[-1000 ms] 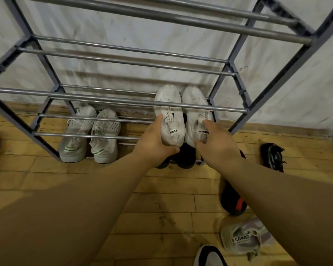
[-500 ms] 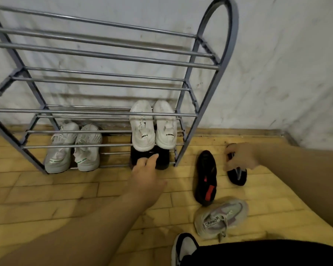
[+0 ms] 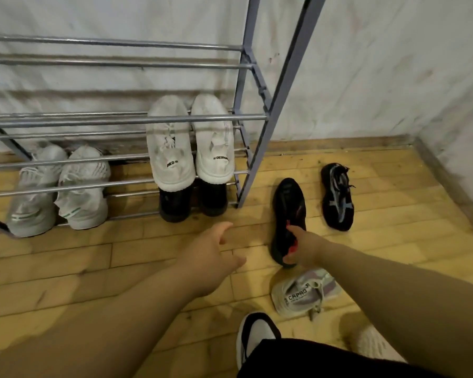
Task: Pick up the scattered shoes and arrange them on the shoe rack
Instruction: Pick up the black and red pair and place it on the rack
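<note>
Head view: right hand [image 3: 302, 248] pinches the black shoe [image 3: 287, 211]'s heel; left hand [image 3: 210, 259] hovers, loosely spread, empty.

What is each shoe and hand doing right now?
White knit sneaker pair: on rack, upright.
Grey-green sneaker pair: bottom shelf.
Black shoe with red patch: on floor, touched by right hand.
Black-and-blue shoe: on floor.
Grey lettered sneaker: tipped sideways.
Left hand: open, empty.
</note>
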The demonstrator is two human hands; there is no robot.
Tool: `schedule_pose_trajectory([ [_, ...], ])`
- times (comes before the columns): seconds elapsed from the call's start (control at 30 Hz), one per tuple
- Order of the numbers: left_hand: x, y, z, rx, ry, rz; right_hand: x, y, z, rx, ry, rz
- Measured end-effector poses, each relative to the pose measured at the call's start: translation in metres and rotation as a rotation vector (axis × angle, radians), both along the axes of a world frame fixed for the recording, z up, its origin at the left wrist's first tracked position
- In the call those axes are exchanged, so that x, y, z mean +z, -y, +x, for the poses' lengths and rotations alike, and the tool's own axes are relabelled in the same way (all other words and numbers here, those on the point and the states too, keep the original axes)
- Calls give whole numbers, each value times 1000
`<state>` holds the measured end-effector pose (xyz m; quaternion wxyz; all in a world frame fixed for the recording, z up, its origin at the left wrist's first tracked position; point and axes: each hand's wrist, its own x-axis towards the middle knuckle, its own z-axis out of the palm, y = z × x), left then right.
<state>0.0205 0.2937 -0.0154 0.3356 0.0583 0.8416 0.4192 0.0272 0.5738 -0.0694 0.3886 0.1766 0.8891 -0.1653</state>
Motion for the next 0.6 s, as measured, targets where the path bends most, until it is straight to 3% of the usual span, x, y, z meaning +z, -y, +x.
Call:
schedule_pose_trajectory([
  [0.23,-1,0,0,33,18,-18,-21,-14,16,-49,-234,76],
  [0.33,0,-6,6,25,16,-16,-17,-16,17,-181,-372,6],
  [0.43,4,-12,13,10,15,-9,-16,-9,18,-164,-322,-61],
  [0.6,10,-13,17,-33,-15,-22,-27,-5,18,-186,-336,18],
])
